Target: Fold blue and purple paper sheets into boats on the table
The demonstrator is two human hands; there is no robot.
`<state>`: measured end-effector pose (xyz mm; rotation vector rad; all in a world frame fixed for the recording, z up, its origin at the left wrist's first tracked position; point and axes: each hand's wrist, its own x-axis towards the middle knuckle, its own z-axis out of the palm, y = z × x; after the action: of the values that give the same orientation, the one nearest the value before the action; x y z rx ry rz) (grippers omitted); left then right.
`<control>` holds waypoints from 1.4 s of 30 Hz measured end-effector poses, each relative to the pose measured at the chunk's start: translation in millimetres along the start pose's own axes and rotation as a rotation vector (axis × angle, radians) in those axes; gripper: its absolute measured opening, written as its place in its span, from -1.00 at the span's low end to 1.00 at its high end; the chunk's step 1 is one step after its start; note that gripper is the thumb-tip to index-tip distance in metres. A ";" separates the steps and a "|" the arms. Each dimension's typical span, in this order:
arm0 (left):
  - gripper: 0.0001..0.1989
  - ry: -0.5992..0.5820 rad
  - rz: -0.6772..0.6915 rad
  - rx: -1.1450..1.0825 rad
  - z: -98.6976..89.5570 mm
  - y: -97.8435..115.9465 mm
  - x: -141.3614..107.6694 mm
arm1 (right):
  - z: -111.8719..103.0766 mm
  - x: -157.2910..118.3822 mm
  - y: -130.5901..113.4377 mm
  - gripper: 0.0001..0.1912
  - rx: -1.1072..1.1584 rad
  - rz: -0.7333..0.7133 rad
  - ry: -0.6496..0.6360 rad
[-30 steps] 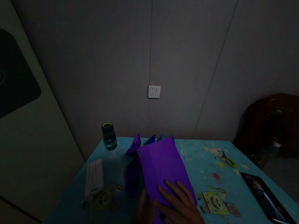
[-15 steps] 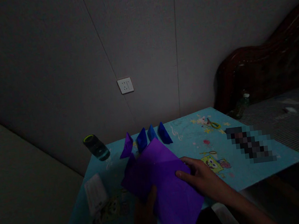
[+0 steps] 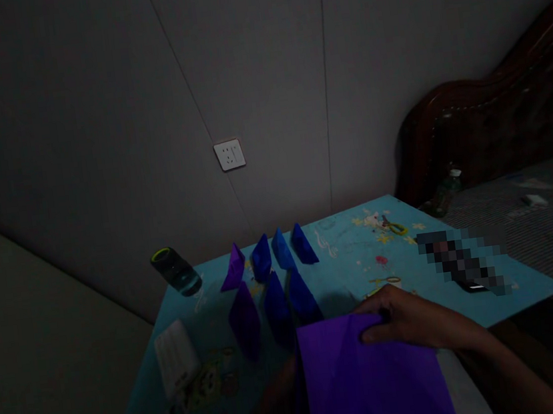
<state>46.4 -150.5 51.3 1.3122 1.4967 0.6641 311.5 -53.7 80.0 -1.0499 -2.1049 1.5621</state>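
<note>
A large sheet of purple paper, creased and bent over at its left side, stands close to me at the front of the table. My right hand pinches its upper edge, thumb on the near face and fingers behind. Against the paper's left edge is my left hand, dark, its fingers hidden by the sheet. Beyond the sheet stand folded paper boats in two rows: purple boats at the left, blue boats further right. The nearer row includes a dark blue boat just behind the sheet.
A dark tumbler stands at the table's back left, with a white power bank and cable nearer me. Scissors with yellow handles and a blurred-out dark object lie on the right. A bottle is beyond the table.
The purple paper has moved right and toward me and is now bent over. My right hand went right with it. My left thumb has gone out of sight. The nearer row of boats is uncovered.
</note>
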 end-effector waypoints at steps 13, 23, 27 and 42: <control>-0.44 0.105 -0.004 -0.371 47.5 -15.8 48.8 | -31.1 -29.4 46.1 -0.29 0.312 0.043 0.397; -0.29 0.026 0.637 0.413 117.9 22.5 82.9 | -41.0 -48.1 102.9 -0.45 0.355 0.124 0.701; -0.24 0.115 0.708 0.928 144.0 25.0 103.1 | -51.0 -44.2 129.9 -0.54 -0.023 0.114 0.823; -0.46 0.096 0.831 0.888 160.8 -17.9 140.0 | -34.0 -27.3 168.2 -0.41 -0.608 -0.190 0.566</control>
<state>198.0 -55.4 -65.7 2.6878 1.3178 0.5672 413.4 -27.3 -58.3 -1.2366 -2.1942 0.4404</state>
